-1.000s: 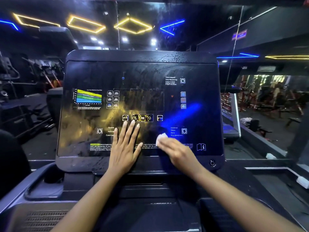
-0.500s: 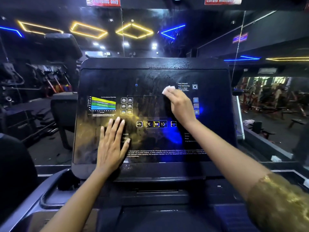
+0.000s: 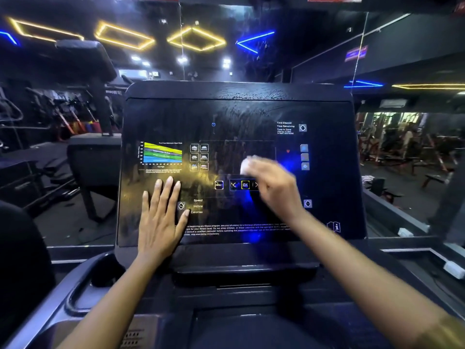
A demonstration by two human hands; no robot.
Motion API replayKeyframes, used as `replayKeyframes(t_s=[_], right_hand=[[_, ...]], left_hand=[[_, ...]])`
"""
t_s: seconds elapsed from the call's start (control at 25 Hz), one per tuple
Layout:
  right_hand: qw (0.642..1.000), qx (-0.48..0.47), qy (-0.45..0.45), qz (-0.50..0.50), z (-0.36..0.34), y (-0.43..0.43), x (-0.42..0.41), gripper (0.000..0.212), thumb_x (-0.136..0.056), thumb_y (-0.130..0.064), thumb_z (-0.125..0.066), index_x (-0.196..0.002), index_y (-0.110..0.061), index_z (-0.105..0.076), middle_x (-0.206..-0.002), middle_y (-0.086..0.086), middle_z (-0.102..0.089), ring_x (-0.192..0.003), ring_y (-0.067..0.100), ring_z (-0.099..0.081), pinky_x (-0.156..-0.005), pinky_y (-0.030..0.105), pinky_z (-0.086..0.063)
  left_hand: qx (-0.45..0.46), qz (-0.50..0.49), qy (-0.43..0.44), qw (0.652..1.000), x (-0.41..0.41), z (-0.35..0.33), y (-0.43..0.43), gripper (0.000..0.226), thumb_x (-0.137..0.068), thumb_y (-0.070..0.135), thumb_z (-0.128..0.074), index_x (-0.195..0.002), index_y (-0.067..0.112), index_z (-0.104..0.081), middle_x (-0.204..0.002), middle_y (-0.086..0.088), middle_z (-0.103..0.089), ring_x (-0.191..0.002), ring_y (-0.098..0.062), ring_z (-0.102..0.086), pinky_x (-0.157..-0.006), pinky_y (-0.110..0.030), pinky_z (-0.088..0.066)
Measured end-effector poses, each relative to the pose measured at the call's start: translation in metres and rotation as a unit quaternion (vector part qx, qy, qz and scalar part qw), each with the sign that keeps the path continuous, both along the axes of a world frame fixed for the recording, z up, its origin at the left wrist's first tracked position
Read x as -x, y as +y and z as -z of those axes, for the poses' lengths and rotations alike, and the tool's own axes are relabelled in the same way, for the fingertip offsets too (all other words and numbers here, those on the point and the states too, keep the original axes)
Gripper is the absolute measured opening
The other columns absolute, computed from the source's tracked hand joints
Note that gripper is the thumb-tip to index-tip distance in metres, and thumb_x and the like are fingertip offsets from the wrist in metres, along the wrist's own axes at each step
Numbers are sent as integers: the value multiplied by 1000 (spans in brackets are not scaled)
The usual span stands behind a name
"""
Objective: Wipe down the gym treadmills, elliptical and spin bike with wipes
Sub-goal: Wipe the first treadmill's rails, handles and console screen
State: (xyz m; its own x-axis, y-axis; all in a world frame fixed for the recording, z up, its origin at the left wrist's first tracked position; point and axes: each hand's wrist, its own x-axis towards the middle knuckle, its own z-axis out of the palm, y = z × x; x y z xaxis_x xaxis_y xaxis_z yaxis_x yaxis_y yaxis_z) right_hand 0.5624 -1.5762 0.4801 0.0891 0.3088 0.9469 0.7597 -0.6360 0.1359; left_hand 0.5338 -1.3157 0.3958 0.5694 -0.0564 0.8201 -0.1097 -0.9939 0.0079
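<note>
Nearest the viewer, a gold-patterned sleeve [image 3: 440,333] covers the right upper arm at the lower right corner. Both forearms are bare and reach forward. At lower left, the grey moulded side tray [image 3: 75,295] of the treadmill curves up towards the console base.

The left hand [image 3: 161,215] lies flat on the lower left part of the glossy black treadmill console panel [image 3: 239,112]. Its fingers are straight and close together, and the thumb spreads towards the "Speed / Incline / Calories" labels. It holds nothing.

The right hand [image 3: 274,187] is on the centre-right of the same panel and is motion-blurred. Its fingers bend down over a crumpled white wipe [image 3: 245,167]. The wipe shows beyond the fingertips and lies against the panel surface, just above the yellow-framed OK button [image 3: 245,185]. The blur hides how tightly the fingers close. The square RESET button [image 3: 219,185] sits left of the OK button, between the two hands.

Above the left fingertips is a striped yellow, green and blue chart graphic [image 3: 162,153]. The panel surface shows streaks and reflects yellow and blue light.

Beyond the console, a second dark exercise machine [image 3: 93,157] stands to the left. To the right, a mirrored wall [image 3: 402,147] shows gym equipment. Overhead, yellow diamond-shaped light strips [image 3: 196,37] and a blue angled light strip [image 3: 254,41] glow against the dark ceiling.
</note>
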Motion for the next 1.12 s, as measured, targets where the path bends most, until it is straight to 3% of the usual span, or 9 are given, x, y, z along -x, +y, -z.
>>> replayKeyframes(t_s=[0.12, 0.2, 0.48, 0.64, 0.8, 0.96, 1.12], right_hand=[[995, -48, 5, 87, -74, 17, -43, 31, -81, -4, -44, -90, -7, -74, -98, 9, -72, -90, 26, -68, -82, 31, -50], [993, -18, 32, 115, -76, 23, -54, 31, -83, -5, -43, -95, -8, -72, -100, 6, -70, -87, 27, -66, -72, 35, -55], [991, 120, 32, 41, 47, 26, -5, 30, -90, 4, -46, -110, -5, -66, -112, 9, -64, -85, 27, -62, -61, 33, -55], [978, 205, 45, 9, 96, 18, 27, 33, -88, -1, -45, -113, -8, -67, -117, 5, -64, -99, 21, -63, -71, 31, -56], [997, 70, 19, -3, 29, 37, 23, 26, -88, -1, -48, -99, -5, -72, -107, 8, -68, -103, 18, -60, -98, 20, -42], [994, -32, 45, 94, -48, 68, -27, 33, -85, -5, -41, -99, -5, -70, -106, 8, -68, -96, 26, -64, -83, 32, -53], [992, 11, 41, 120, -3, 77, -26, 33, -88, -4, -42, -108, -8, -68, -107, 4, -66, -80, 26, -59, -64, 34, -54]], left_hand=[[-3, 0, -1, 1000, -1, 1, 1, 64, -100, 49, -13, -149, 10, -27, -157, -9, -23, -146, -27, -14, -118, -46, -7], [-4, -1, -8, 1000, -2, 2, 1, 63, -100, 47, -17, -149, 10, -25, -157, -8, -23, -146, -26, -14, -117, -48, -9], [-4, 9, -25, 1000, -3, 4, 2, 62, -95, 40, -32, -149, 11, -25, -157, -8, -23, -146, -26, -14, -118, -47, -7], [-1, 38, -20, 999, -2, 2, 5, 60, -96, 39, -32, -148, 12, -27, -156, -7, -25, -146, -25, -15, -118, -42, -3], [56, 80, -43, 994, 8, -6, 19, 58, -96, 38, -35, -148, 12, -30, -156, -6, -27, -146, -22, -14, -119, -39, -2], [98, 63, -60, 991, 13, -17, 55, 60, -95, 39, -36, -147, 10, -29, -155, -9, -27, -146, -24, -13, -119, -38, 0], [131, 57, -34, 989, 14, -10, 76, 65, -94, 43, -34, -150, 12, -23, -158, -8, -18, -147, -22, -8, -119, -38, -2]])
